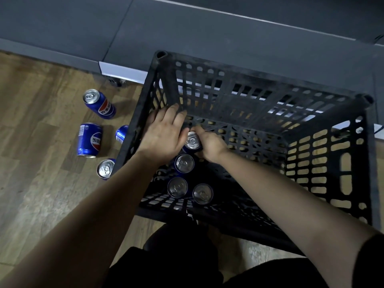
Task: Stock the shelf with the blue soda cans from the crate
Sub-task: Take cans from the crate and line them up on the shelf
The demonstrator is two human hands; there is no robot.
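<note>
Inside the crate (259, 76), right hand (209, 144) curls round a can (192, 140); left hand (164, 135) lies flat, empty. Rigid, slick, likely full: grip the sides.

We record a black lattice-perforated crate (170, 86); blue soda cans (99, 103) with red-white-blue roundels and silver tops; a brown wood-grain floor (41, 183); a dark grey shelf (207, 38), white-edged.
</note>
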